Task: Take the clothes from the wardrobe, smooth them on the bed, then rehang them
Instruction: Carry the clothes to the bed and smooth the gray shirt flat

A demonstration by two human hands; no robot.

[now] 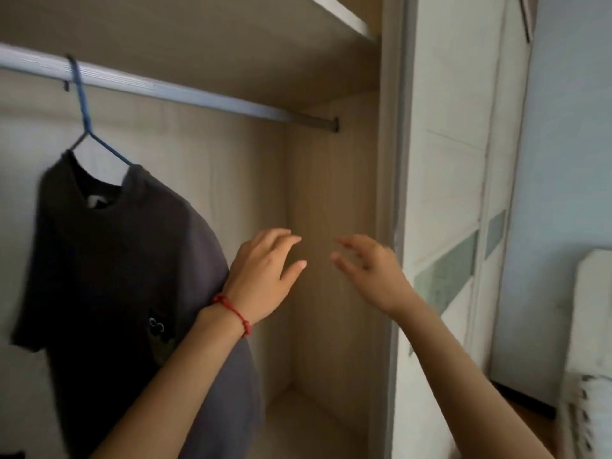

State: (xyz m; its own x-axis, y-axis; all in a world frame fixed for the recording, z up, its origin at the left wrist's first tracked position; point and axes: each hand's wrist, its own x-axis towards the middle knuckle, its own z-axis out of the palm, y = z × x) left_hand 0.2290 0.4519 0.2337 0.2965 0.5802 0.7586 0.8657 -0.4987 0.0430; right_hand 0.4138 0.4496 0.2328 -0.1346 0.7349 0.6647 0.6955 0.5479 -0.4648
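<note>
Grey T-shirt on blue hanger, logo unreadable, left hand and right hand empty, fingers loose

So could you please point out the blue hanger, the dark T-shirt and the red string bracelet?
blue hanger [82,104]: head view, on its neck below the hook.
dark T-shirt [109,260]: head view, on the chest.
red string bracelet [231,310]: head view, on the cord across the left wrist.

You see the wardrobe rail carrying one blue hanger near its left end, a dark T-shirt on it.
</note>
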